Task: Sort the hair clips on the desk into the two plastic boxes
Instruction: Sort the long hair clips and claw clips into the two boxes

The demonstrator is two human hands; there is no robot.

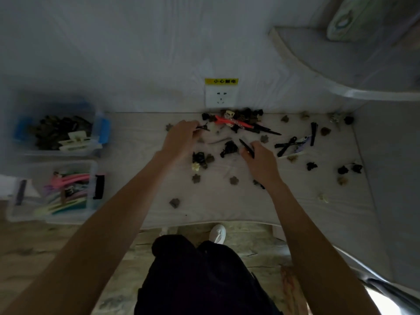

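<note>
Several hair clips lie scattered over the pale desk [227,205], with a dense pile [236,120] of black, brown and red ones at the back by the wall. My left hand [181,137] pinches a small black clip [203,127] just left of that pile. My right hand [261,160] grips a long black clip [246,147] near the desk's middle. On the left stand two clear plastic boxes: the far box [100,130] with blue latches holds dark claw clips, the near box [92,178] holds long coloured clips.
A white wall socket [220,97] with a yellow label sits above the pile. A curved grey shelf [341,71] juts out at the upper right. The desk's front edge curves above my dark trousers and a white shoe [217,234].
</note>
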